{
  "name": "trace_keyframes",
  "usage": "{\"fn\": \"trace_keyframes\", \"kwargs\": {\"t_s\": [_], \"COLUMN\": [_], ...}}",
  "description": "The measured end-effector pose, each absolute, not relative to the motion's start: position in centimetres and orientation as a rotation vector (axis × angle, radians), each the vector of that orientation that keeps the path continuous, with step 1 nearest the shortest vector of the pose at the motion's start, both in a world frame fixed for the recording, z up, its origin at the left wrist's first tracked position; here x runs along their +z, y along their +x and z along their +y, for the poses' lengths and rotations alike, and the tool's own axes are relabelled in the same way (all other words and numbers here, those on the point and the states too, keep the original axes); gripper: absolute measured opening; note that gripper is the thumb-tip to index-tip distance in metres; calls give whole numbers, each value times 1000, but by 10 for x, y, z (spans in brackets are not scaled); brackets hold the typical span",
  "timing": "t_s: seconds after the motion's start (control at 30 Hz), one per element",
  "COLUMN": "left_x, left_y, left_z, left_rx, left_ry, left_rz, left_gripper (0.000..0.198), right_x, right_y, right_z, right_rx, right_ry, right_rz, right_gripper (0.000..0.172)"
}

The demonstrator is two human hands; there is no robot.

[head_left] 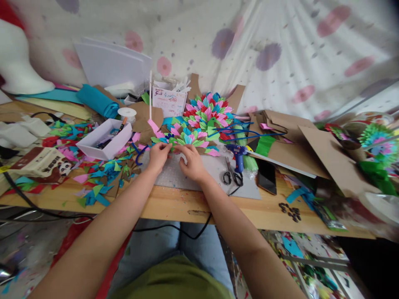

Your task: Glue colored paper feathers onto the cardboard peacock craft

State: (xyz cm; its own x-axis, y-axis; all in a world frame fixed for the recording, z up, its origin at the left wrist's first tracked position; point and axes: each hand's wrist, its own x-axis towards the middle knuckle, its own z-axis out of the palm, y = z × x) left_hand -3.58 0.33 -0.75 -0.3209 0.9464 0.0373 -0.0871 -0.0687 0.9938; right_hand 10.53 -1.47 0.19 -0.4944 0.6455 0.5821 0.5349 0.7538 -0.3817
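Note:
My left hand (159, 158) is closed in a pinch on a small green paper piece (172, 142) at the near edge of a many-coloured paper flower piece (189, 137). Beside it, my right hand (191, 162) has its fingers stretched toward the same spot, thumb apart; whether its fingertips touch the paper I cannot tell. Beyond the hands stands a second cluster of pink, red, blue and green paper petals (210, 110). A grey mat (177, 179) lies under the hands. To the right are a blue glue gun (238, 157) and black-handled scissors (227, 176).
Paper scraps (101, 178) cover the table's left, around a white box (106, 143) of tools. Blue stems (246, 132) lie behind the glue gun. At right are a phone (267, 177), cardboard sheets (289, 151) and small dark pieces (290, 211). A black cord (174, 226) hangs below the edge.

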Motion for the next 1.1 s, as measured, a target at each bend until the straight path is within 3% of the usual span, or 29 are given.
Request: {"fn": "trace_keyframes", "kwargs": {"t_s": [1.1], "left_x": [-7], "left_y": [-36], "left_z": [4], "left_rx": [1539], "left_ry": [1002], "left_rz": [1337], "left_gripper": [19], "right_x": [0], "right_y": [105], "right_z": [-12], "right_rx": [182], "right_ry": [-907], "right_rz": [-2207], "right_gripper": [63]}}
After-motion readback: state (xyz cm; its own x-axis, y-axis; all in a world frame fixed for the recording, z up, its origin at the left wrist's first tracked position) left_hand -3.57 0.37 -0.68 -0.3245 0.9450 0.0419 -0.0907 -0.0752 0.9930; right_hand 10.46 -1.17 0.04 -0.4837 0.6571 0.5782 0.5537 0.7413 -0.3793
